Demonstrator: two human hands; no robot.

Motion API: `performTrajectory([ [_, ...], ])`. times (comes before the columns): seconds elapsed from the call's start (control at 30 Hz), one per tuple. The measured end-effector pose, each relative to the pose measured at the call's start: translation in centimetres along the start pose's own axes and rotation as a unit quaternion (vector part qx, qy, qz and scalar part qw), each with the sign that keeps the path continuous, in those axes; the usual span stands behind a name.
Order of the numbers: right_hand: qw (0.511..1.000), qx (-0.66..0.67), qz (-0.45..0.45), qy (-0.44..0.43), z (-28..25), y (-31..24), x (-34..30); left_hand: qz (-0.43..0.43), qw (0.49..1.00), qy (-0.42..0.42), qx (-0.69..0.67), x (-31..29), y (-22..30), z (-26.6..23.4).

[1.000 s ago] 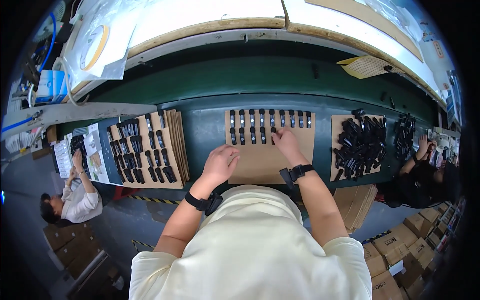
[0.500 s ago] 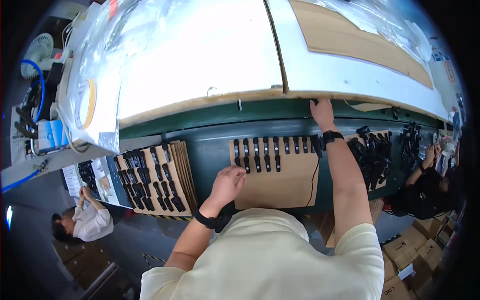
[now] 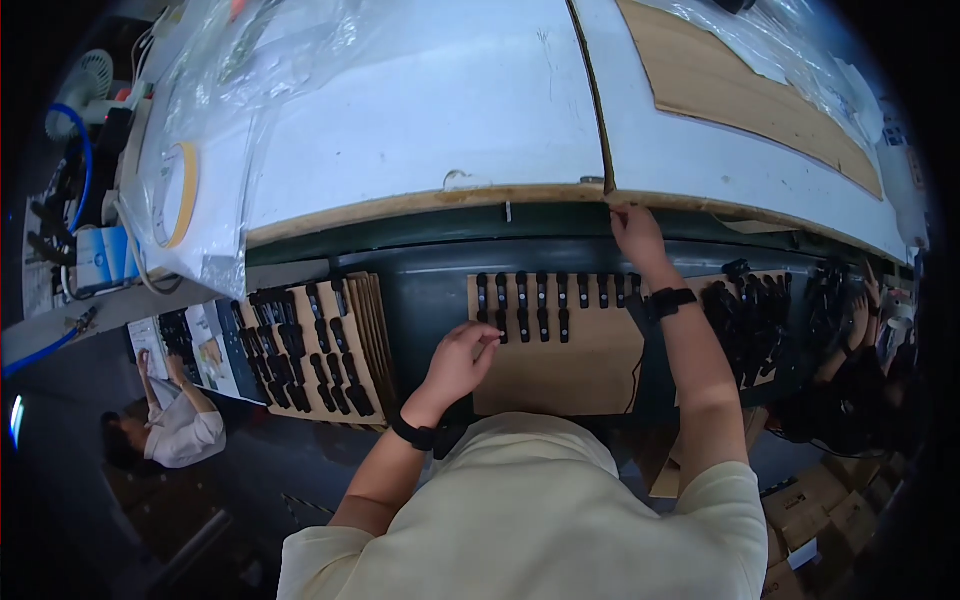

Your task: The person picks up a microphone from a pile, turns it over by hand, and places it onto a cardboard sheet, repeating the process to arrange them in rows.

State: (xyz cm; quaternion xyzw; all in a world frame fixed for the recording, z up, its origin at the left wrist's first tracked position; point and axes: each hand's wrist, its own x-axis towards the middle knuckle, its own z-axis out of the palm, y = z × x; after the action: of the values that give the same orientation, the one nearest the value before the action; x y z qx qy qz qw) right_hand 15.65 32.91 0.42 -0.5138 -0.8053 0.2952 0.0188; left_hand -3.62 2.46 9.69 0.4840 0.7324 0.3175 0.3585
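Observation:
A sheet of brown cardboard [image 3: 560,385] lies before me on the green bench, with two rows of small black handheld devices [image 3: 542,290] along its far part. My left hand [image 3: 462,362] is over the sheet's left edge, beside the leftmost device of the nearer row. Its thumb and fingers are drawn together; anything between them is hidden. My right hand [image 3: 637,238] reaches to the wooden front edge [image 3: 545,193] of the raised white shelf, near the shelf's seam. Its fingers are closed at that edge, and what they hold, if anything, is too small to make out. A thin black cord lies at the sheet's right side.
To the left, a stack of cardboard sheets [image 3: 368,350] carries more black devices. A heap of black devices [image 3: 745,310] lies on cardboard at right. Tape roll [image 3: 182,195] and plastic film rest on the shelf. Co-workers sit at left [image 3: 185,435] and right [image 3: 860,370].
My right hand has moved left along the shelf edge toward the seam, and its fingers now show more. My left hand stays by the same device. The picture has shifted slightly and darkened.

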Motion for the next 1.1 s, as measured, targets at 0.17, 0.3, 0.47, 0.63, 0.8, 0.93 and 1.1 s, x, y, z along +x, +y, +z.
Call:
performTrajectory([
  [0.17, 0.99, 0.074, -0.098, 0.075, 1.8, 0.9, -1.5, 0.028, 0.999, -0.03, -0.005, -0.6, 0.8, 0.7],
  [0.3, 0.995, 0.028, -0.082, 0.041, 3.5, -0.6, -1.0, 0.019, 0.999, -0.028, 0.006, -1.9, 0.4, 0.9],
  [0.47, 0.997, -0.032, -0.062, -0.042, 4.8, -2.2, 0.1, 0.014, 0.999, -0.011, 0.03, -2.8, 0.0, 0.0],
  [0.63, 0.993, -0.023, -0.102, -0.056, 4.3, -3.7, 0.1, 0.009, 1.0, 0.011, 0.025, -2.6, -0.1, -0.4],
  [0.8, 0.976, 0.163, -0.131, -0.058, 0.9, -7.7, -5.6, 0.018, 0.999, 0.032, -0.009, -1.7, 1.8, -1.0],
  [0.93, 0.931, 0.294, -0.213, -0.043, -3.7, -11.5, -13.5, 0.069, 0.994, 0.085, -0.028, -1.2, 6.3, -2.3],
  [1.1, 0.905, 0.257, -0.338, 0.023, -7.2, -14.1, -20.1, 0.147, 0.985, 0.056, -0.078, -2.3, 10.7, -3.4],
])
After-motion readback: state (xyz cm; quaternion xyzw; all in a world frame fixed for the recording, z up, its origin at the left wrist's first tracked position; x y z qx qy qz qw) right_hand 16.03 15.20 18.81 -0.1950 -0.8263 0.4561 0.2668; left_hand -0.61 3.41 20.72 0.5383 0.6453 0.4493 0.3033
